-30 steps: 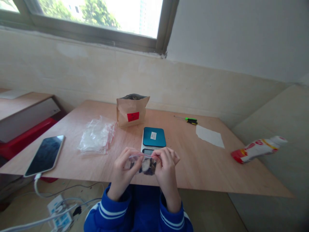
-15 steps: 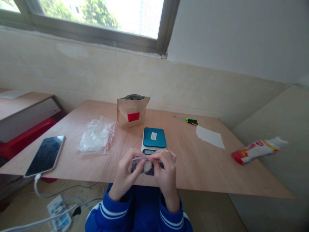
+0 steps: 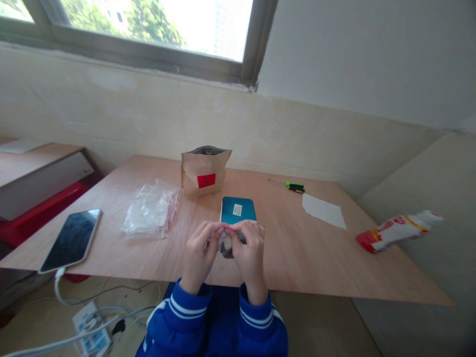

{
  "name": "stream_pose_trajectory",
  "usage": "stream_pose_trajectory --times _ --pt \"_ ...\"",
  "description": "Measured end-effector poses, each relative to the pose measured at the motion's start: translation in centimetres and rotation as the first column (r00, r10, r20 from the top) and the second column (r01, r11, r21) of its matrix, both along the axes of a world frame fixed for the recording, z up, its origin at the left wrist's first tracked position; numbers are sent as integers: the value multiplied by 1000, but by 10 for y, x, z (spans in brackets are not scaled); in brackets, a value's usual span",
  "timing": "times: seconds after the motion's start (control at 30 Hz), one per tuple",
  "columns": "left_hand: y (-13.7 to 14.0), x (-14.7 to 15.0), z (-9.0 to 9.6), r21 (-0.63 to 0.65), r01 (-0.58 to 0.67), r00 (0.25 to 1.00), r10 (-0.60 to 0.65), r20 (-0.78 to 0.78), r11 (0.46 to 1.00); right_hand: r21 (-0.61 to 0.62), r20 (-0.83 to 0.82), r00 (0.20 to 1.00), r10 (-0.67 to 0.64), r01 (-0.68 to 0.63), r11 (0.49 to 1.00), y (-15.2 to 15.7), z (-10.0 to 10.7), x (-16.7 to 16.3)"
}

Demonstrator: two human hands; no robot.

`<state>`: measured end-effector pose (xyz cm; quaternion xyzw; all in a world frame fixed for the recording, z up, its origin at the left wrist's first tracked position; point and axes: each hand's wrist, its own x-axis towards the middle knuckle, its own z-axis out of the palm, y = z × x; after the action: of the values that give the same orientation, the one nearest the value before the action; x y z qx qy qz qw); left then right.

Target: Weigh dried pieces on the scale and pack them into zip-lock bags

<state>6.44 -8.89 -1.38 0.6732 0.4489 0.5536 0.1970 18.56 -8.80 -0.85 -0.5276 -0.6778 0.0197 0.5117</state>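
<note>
The left hand (image 3: 201, 248) and the right hand (image 3: 250, 248) are close together near the near edge of the tabletop (image 3: 305, 260). Both are grasping a small clear bag (image 3: 227, 246), pinching its top edge with fingers and thumbs. The bag has dark and pale bits in it, and the hands hide its sides. No words on it can be made out.

Just past the hands is a scale (image 3: 227, 210) with a blue-green top. A white sticker (image 3: 237, 210) on it has tiny print — too small to read. The hands cover the scale's near part.

Farther back and a bit left, a brown paper bag (image 3: 191, 181) stands up with its mouth open. It has a red label (image 3: 206, 180) with dark marks on it, but they are too blurry to read.

To the left is a pile of clear bags (image 3: 147, 213) with red edges. Farther left lies a phone (image 3: 72, 240) with a dark screen and a white cable (image 3: 58, 278) plugged in.

On the far right side are a green and black handle (image 3: 295, 186) and a torn white paper (image 3: 323, 210). At the right is a white and red bottle (image 3: 397, 232) — its round red marks can't be read.
</note>
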Motion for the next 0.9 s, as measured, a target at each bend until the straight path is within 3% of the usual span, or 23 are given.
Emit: stream_pose_trajectory --times 0.2,0.37,0.57,0.8,0.9 --pt "12 -2 -2 1 -151 986 151 -72 988 18 -14 999 -44 44 999 14 2 -10" --pt "11 -19 -10 -126 -254 956 269 118 959 -17 31 996 81 -80 997 13 -5 0" --pt "2 -29 -9 -286 -111 934 198 296 952 -19 13 1000 5 -5 1000 6 -21 11" --pt "1 -32 -1 -272 -131 877 239 416 953 -75 -84 994 73 -79 994 4 -24 19" --pt "1 -35 -1 -290 -77 882 201 427 954 -104 -155 982 107 -124 987 2 -27 24"
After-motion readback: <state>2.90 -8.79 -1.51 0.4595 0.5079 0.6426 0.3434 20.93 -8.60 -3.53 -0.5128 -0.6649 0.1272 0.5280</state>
